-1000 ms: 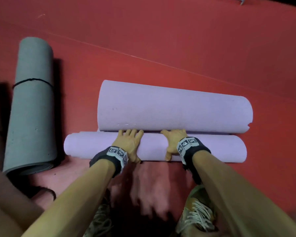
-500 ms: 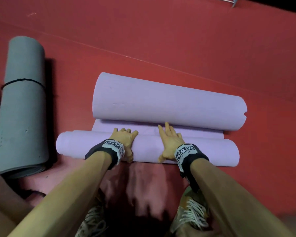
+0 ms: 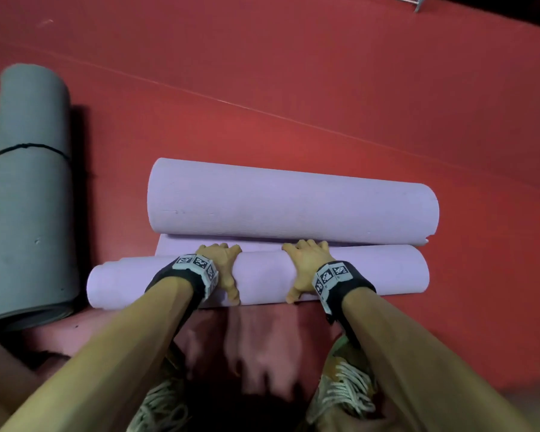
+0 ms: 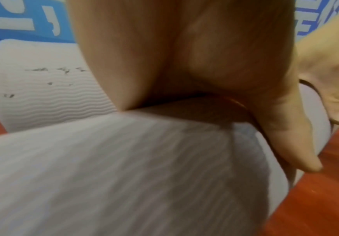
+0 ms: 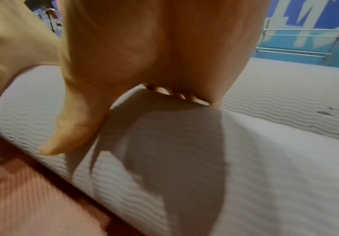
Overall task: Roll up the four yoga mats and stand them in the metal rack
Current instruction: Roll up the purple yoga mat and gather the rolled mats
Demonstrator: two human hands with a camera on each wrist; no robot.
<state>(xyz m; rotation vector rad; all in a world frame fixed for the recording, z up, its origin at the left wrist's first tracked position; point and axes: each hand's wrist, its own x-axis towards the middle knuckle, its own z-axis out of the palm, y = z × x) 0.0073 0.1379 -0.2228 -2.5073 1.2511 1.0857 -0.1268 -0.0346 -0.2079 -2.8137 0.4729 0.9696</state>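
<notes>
Red gym floor (image 3: 293, 73). Both hands, left hand (image 3: 223, 266) and right hand (image 3: 306, 266), wrap over near lilac roll (image 3: 262, 275) at 6 o'clock, far curl (image 3: 293, 204) at 12. Grey mat (image 3: 28, 198) rolled, tied, 9 o'clock. Rack (image 5: 298, 41) apparently empty; standing not begun.
</notes>
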